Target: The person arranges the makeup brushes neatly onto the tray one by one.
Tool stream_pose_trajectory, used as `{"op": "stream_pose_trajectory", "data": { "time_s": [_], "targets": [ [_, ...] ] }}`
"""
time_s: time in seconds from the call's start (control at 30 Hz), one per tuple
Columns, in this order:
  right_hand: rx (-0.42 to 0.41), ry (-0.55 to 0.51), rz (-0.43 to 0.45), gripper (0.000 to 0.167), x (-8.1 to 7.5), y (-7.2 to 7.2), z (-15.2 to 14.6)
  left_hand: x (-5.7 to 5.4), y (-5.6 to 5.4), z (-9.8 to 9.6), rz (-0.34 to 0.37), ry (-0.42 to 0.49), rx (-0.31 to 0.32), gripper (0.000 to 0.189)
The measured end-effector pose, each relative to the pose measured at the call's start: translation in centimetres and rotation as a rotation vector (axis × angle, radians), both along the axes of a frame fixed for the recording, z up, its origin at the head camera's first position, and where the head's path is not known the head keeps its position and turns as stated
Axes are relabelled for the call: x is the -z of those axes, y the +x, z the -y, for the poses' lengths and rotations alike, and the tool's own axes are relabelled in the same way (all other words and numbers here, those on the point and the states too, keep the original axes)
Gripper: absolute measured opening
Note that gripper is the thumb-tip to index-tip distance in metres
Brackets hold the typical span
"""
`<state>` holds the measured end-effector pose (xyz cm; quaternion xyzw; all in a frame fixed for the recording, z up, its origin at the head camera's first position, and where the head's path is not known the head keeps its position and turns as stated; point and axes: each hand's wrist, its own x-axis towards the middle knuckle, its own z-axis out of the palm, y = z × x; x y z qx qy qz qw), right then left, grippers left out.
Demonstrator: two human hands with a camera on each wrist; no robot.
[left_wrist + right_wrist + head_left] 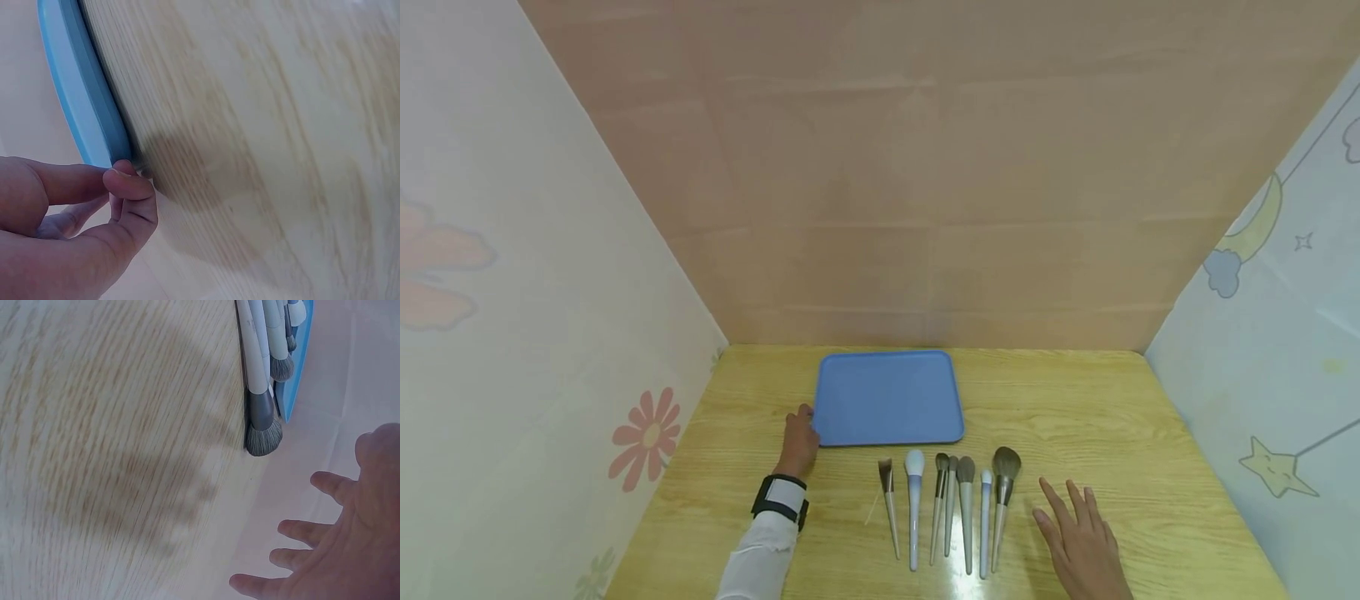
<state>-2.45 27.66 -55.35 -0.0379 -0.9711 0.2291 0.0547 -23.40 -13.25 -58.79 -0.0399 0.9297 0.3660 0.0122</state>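
Observation:
A blue tray (887,400) lies flat near the back of the table. At its near left corner my left hand (798,442) pinches the rim; in the left wrist view, the thumb and curled fingers (128,187) meet at the tray's corner (115,140). Several makeup brushes lie in a row in front of the tray, bristles pointing away from me. A large fluffy brush (1006,462) ends the row on the right, and a flat dark-tipped brush (887,479) ends it on the left. Right of the row, my right hand (1082,546) is held with fingers spread, holding nothing.
The wooden table (1060,408) meets a brown back wall (925,208). A flower-patterned panel (572,350) stands on the left, and a panel with moon and star prints (1270,358) on the right. The white-bristled brush (913,462) lies close to the tray's near edge.

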Motion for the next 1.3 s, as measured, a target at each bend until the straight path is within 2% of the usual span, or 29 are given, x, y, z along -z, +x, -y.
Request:
{"op": "stream_pose_trajectory", "data": {
  "time_s": [0.4, 0.73, 1.07, 1.3],
  "targets": [
    [-0.010, 0.021, -0.015, 0.050, 0.1, 0.0, -0.2, -0.1, -0.3, -1.0, 0.018, 0.015, -0.004, 0.035],
    [-0.004, 0.020, -0.012, 0.050, -0.4, -0.1, 0.3, -0.1, -0.4, -1.9, -0.038, 0.011, 0.020, 0.035],
    [0.008, 0.017, 0.014, 0.051, -0.4, 0.0, 0.5, -0.6, -0.2, -2.8, -0.041, 0.024, 0.043, 0.035],
    [-0.006, 0.013, 0.036, 0.051, -0.2, -0.2, 0.4, -0.2, -0.6, -3.3, -0.028, 0.016, 0.027, 0.034]
  ]
}}
